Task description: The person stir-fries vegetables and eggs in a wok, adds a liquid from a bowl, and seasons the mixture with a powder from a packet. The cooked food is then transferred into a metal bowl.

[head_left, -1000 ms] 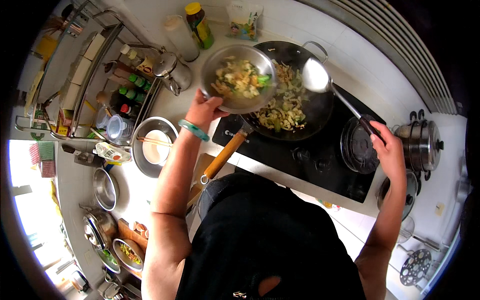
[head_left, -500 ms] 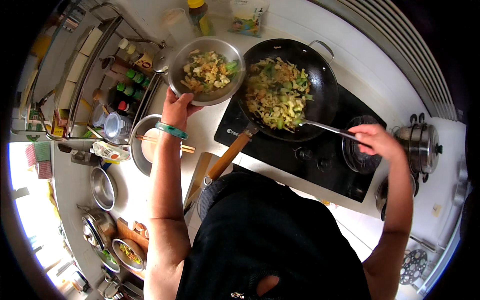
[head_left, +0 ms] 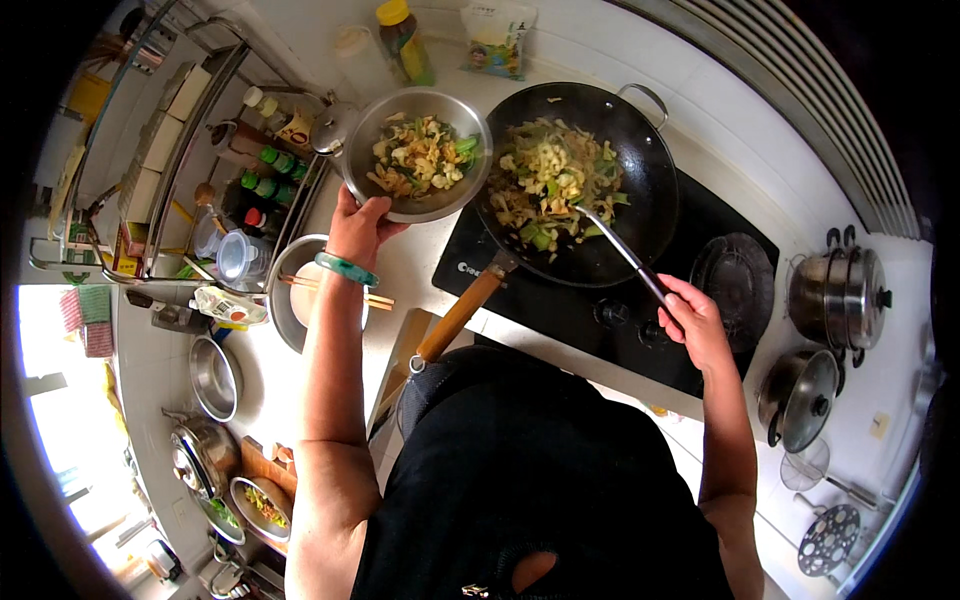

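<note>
My left hand grips the near rim of a metal bowl, keeping it beside the wok's left edge. Cooked cauliflower pieces with some green bits lie in the bowl. My right hand is closed round the dark handle of a spatula, whose metal end reaches into the food. The black wok sits on the stove and holds more cauliflower and green pieces; the spatula's blade is hidden under them. The wok's wooden handle points toward my body.
A black stove top lies under the wok, with a second burner at right. Steel pots stand further right. A bottle rack and a basin with chopsticks are at left. A yellow-capped jar stands behind the bowl.
My right hand has swung left and nearer to my body, turning the spatula steeper. Its end has moved inward, and food is heaped toward the wok's middle. The bowl has shifted only slightly.
</note>
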A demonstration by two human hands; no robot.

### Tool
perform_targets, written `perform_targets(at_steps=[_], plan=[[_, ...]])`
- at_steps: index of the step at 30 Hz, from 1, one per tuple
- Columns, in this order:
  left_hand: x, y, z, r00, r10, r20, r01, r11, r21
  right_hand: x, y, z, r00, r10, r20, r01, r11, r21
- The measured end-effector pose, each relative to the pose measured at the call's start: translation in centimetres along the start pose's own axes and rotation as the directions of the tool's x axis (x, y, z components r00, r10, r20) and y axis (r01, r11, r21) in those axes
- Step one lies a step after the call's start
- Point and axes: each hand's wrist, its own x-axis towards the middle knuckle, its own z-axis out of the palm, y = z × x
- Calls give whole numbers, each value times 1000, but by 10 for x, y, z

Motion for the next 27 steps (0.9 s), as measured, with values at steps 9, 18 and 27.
perform_targets(at_steps=[9, 18, 27], plan=[[-1, -5, 42, 994, -12, 104, 10, 1000, 16, -48, -42, -17, 980, -180, -82, 178, 983, -38], [-5, -24, 101, 921, -152, 358, 175, 984, -32, -54, -57, 18, 687, -726, 25, 504, 452, -737], [0, -29, 91, 929, -135, 345, 171, 982, -75, -70, -71, -7, 723, -676, -146, 414, 592, -692]])
